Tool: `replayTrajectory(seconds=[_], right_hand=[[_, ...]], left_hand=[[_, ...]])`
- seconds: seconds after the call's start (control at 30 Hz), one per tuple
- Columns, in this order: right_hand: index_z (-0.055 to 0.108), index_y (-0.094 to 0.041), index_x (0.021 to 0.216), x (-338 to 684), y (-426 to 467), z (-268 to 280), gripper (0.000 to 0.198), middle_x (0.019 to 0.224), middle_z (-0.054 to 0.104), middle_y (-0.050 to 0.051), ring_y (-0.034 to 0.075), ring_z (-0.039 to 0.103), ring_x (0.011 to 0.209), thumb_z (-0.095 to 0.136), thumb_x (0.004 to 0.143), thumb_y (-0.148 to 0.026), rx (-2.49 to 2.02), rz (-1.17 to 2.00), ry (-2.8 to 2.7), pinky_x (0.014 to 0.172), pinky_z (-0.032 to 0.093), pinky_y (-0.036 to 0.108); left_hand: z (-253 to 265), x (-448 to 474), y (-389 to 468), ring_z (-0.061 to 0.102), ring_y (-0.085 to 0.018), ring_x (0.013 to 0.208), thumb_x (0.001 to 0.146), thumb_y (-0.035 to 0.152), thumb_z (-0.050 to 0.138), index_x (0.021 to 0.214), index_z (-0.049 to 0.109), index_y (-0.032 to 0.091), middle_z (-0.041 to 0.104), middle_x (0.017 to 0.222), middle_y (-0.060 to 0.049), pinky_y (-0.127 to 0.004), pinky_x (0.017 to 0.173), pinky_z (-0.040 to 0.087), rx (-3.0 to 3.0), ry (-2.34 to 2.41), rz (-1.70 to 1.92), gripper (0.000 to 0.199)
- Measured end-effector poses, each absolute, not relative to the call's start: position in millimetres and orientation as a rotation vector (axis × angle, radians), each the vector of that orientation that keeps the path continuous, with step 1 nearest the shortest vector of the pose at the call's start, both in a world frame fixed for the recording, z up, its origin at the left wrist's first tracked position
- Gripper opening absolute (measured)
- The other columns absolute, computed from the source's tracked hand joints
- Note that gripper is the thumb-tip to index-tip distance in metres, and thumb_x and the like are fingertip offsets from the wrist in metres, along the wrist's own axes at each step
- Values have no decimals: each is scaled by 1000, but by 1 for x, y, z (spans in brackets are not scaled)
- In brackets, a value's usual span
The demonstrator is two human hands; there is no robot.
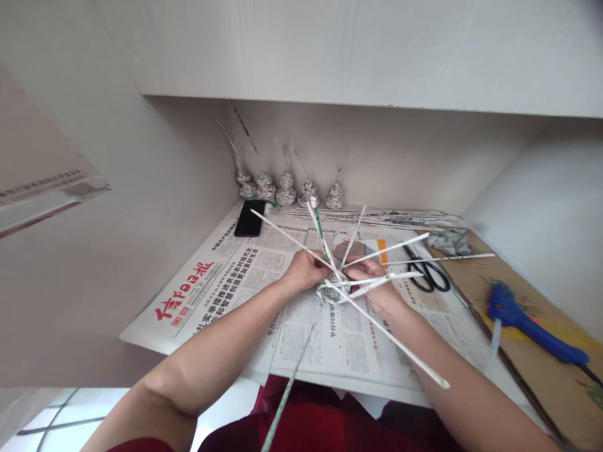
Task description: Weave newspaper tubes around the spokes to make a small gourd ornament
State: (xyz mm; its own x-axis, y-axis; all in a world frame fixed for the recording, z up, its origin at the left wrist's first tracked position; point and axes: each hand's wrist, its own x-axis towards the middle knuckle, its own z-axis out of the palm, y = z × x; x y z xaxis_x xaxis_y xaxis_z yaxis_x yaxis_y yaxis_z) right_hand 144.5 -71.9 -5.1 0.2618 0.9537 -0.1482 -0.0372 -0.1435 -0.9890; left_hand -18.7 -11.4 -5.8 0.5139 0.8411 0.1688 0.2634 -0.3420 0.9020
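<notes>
Between my hands is a small round weaving of rolled newspaper [335,290], with several white paper sticks fanning out from it in all directions. My left hand [306,271] grips its left side, fingers closed and partly hidden behind the sticks. On the right side, my right hand [370,279] is curled around the weaving, its fingertips partly covered by sticks. One long greenish paper stick [294,370] runs from the weaving down toward my lap. Another thin paper stick [452,258] lies out to the right, over the scissors.
Newspaper sheets [226,295] cover the table. Several woven gourd shapes [286,188] stand at the back wall beside a black phone [249,218]. Loose paper sticks [377,218] lie behind. Black scissors [428,273], a grey cloth [450,242] and a blue glue gun [532,326] on cardboard are right.
</notes>
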Motion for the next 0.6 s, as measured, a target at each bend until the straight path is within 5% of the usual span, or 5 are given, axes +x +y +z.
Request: replayTrajectory(seconds=[0.2, 0.6], right_hand=[[57, -21, 67, 143, -75, -7, 28, 50, 58, -2, 15, 52, 40, 74, 61, -42, -1517, 973, -970, 39, 41, 28], [56, -22, 68, 146, -75, -18, 21, 61, 64, -1, 16, 56, 51, 69, 66, -37, -1464, 860, -1190, 48, 43, 27]], left_hand=[[-2, -20, -13, 60, -13, 63, 67, 18, 63, 83, 76, 14, 71, 70, -2, -20, 57, 43, 1880, 937, 817, 21], [0, -25, -5, 54, -11, 55, 59, 23, 72, 77, 74, 10, 68, 65, -3, -21, 54, 42, 1499, 877, 654, 22]])
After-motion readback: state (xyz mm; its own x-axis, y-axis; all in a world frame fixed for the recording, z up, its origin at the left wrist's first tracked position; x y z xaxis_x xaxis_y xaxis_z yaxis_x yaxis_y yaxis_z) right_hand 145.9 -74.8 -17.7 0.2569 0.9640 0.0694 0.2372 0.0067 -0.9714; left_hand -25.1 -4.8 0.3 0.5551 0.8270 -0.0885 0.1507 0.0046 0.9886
